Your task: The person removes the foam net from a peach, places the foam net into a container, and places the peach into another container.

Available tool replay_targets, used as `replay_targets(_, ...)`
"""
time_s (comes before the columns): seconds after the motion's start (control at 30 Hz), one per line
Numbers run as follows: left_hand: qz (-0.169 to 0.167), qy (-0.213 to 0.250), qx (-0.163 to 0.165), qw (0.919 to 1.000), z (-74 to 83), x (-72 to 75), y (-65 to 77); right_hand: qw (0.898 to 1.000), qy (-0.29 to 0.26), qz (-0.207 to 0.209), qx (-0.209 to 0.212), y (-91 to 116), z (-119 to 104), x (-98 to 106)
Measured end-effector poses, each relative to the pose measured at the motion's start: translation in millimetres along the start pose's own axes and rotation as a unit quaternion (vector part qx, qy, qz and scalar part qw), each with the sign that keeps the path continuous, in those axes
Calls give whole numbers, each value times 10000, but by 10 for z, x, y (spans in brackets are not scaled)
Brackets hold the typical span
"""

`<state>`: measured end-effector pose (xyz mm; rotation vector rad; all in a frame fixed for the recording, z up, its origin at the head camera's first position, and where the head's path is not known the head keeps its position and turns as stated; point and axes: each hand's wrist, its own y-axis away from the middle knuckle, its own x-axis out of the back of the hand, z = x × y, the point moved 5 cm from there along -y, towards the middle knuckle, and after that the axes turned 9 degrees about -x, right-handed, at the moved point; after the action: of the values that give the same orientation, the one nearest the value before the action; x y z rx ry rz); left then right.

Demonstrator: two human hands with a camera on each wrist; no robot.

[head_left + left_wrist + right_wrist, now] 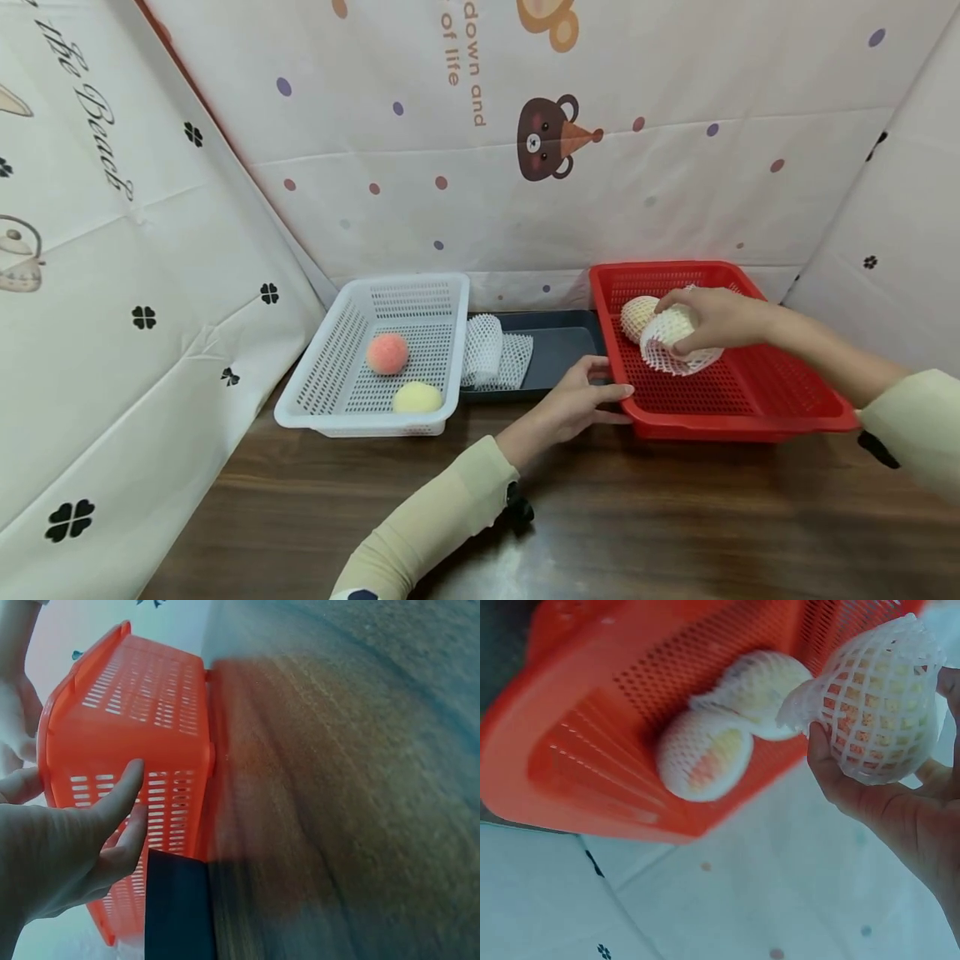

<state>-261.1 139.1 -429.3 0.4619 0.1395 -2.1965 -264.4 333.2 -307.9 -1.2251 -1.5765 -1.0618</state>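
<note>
My right hand [716, 321] holds a peach-like yellow-and-red fruit [881, 712] in a white foam net [678, 358], just over the red basket [750, 421]. Thumb and fingers are around its sides in the right wrist view, and the net's end hangs loose. Two more netted fruits [705, 755] lie together in the basket; in the head view one [637, 318] shows plainly, and the other is mostly behind my right hand. At the basket's left side, my left hand [573, 404] grips the rim, with other fingers [124, 791] along the outer wall.
Left of centre stands a white basket [300, 419] with a pinkish-orange fruit [387, 354] and a yellow fruit [417, 397]. Between the baskets is a dark tray [566, 337] with empty foam nets [487, 350] at its left end. Printed cloth walls [450, 217] enclose the wooden table [637, 525].
</note>
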Motion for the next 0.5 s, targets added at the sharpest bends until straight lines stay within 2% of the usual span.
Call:
replay_targets(0.3,-133,-233,10,9996,43,42,1,9976,-172,675,21,163,-43,410)
replay_targets(0.5,-13,-517,-197,9985,129,180,78,9949,-97,1000,-115,299,-161,505)
